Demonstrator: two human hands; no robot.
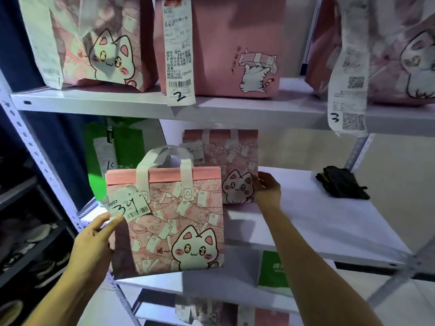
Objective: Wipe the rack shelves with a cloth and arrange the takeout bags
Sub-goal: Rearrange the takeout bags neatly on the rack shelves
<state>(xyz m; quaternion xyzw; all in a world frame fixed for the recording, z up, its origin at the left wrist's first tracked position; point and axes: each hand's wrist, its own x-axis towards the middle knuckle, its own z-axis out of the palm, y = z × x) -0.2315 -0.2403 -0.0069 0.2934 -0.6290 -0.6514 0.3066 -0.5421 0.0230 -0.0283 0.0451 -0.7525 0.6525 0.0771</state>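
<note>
A pink cat-print takeout bag (164, 222) with a receipt marked 34 stands at the front of the middle shelf (329, 222). My left hand (94, 238) grips its left edge, thumb on the receipt. A second pink cat bag (226, 161) stands farther back. My right hand (268, 187) holds that bag's right side near the bottom. A green bag (122, 147) sits at the back left of the same shelf. A dark cloth (341, 185) lies crumpled on the right part of the shelf, apart from both hands.
The upper shelf (117, 102) carries three pink bags with long receipts marked 2 (179, 50) and 3 (348, 90). A green bag (273, 271) and more pink bags sit on lower shelves. Perforated metal uprights (35, 151) frame the rack. A dark shelf with dishes stands left.
</note>
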